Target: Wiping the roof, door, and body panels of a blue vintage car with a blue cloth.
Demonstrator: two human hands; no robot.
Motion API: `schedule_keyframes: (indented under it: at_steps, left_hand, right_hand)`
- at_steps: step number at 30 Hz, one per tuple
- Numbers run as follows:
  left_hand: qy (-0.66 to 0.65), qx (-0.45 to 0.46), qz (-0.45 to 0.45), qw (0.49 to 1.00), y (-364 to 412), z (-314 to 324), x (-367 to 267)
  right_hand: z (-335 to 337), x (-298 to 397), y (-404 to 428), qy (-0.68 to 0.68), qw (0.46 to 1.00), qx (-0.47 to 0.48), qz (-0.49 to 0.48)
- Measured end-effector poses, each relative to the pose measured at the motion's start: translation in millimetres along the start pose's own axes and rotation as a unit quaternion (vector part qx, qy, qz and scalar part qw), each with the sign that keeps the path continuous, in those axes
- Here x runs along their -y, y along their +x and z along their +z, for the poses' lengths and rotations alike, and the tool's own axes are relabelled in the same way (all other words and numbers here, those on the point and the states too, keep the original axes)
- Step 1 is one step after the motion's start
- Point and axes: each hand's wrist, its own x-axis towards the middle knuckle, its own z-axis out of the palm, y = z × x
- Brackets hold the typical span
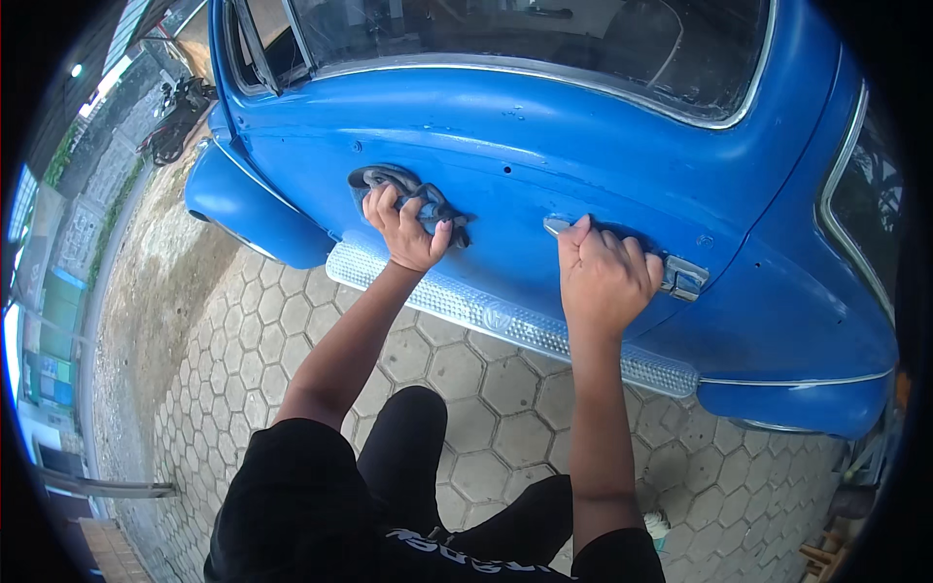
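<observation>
My left hand (414,232) presses a bunched grey-blue cloth (390,177) against the blue car door (474,197). To the right, the fingers of my right hand (609,273) are closed around the chrome door handle (557,224); one tip of it shows beside my thumb, and its latch end (686,278) shows past my knuckles. A small dark hole (507,170) marks the door between and above my hands. Small spots or drops lie on the paint below the window.
A ribbed metal running board (503,317) runs below the door, over hexagonal paving (466,379). The front fender (248,208) bulges out at left, the rear fender (802,401) at right. A motorcycle (178,120) stands beyond, at upper left. The door window (525,36) is above.
</observation>
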Motion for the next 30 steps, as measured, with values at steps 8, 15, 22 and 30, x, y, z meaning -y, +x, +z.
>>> schedule_keyframes:
  at_steps: [8,15,22,30]
  left_hand:
    - [-0.042,-0.01,0.109,0.993,55.9,-7.5,25.2]
    - [-0.063,-0.036,0.015,0.997,45.5,-18.3,164.0]
    - [-0.082,-0.023,-0.049,0.995,42.7,-22.2,191.7]
    - [-0.07,-0.036,-0.058,0.995,38.7,-18.4,195.4]
  right_hand:
    - [-5.2,-23.7,2.2,-0.069,0.996,-0.04,-0.03]
    - [-5.3,-22.5,-1.8,-0.101,0.994,-0.033,0.039]
    - [15.4,86.5,18.4,-0.165,0.969,-0.182,-0.028]
    - [129.8,266.1,18.2,0.03,0.985,0.041,-0.166]
